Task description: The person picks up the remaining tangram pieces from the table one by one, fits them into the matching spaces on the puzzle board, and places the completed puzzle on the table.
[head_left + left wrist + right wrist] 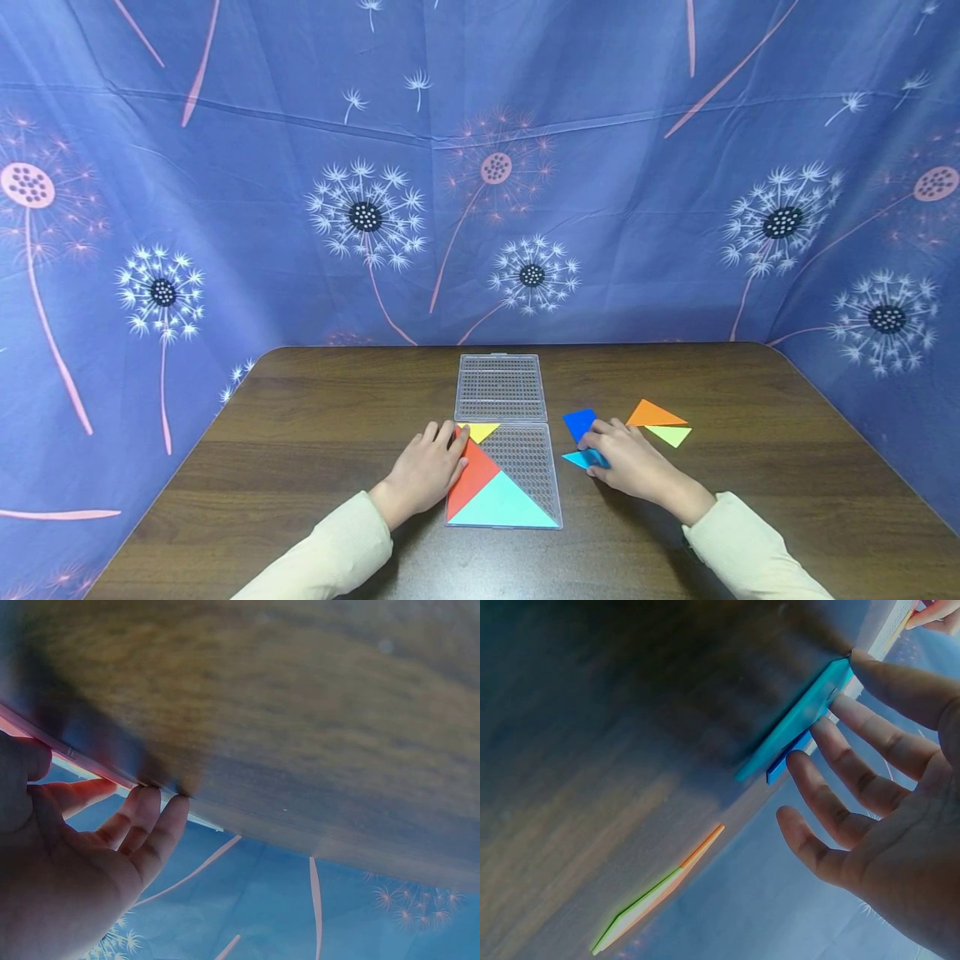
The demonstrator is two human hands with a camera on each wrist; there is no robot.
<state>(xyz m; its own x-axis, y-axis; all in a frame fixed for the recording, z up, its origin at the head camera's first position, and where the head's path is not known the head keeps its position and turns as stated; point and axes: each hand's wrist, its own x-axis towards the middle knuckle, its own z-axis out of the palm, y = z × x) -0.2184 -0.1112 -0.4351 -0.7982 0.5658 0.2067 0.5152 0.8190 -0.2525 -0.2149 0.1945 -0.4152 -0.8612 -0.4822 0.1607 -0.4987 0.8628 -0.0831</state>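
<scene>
Right hand (630,458) pinches a flat light-blue piece (582,459), right of the clear gridded plastic tray (522,454). Left hand (427,468) rests, relaxed, opposite.

The left hand (82,855) comes in from the left, palm showing and fingers lightly bent, some fingertips at a thin red edge (86,766). Blurred brown counter (300,712) fills the rest, with blue cloth (262,900) beyond it, printed with pink stems and dandelions.

Wood-grain table (322,417) with soft sheen near, creased matt cloth backdrop (615,75) far, transparent plastic case (501,387) with gridded texture, smooth plastic-looking red triangle (471,477), ribbed cloth sleeves (330,542).
</scene>
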